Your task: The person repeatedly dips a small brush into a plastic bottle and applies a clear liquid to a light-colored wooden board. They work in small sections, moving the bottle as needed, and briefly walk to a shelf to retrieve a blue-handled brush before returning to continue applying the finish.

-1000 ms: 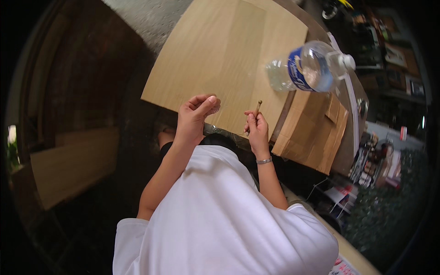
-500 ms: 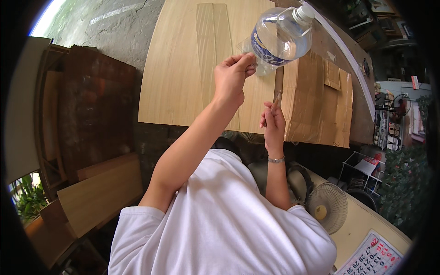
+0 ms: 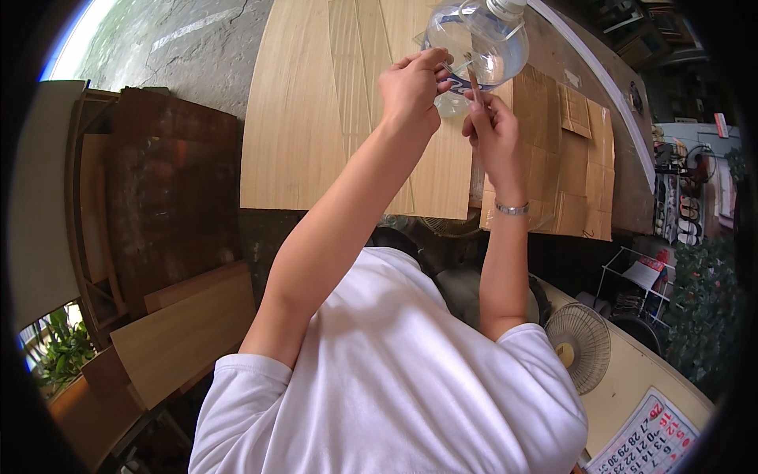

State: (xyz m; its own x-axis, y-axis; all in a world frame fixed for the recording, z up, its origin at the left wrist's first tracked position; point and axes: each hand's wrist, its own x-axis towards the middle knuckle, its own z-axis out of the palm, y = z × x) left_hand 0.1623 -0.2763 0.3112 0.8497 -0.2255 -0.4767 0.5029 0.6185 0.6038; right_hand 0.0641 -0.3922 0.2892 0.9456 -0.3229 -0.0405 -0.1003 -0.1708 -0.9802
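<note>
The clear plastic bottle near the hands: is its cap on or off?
On: the white cap sits at the top of the bottle, by the picture's upper edge. How tightly, I cannot tell.

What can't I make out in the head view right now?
In the head view:
Left hand: its own fingers hide whether anything is pinched.
Tool: its lower end is hidden by the right hand.
Bottle cap: partly cut off by the top edge.
Calendar: partly cut off by the bottom edge.
</note>
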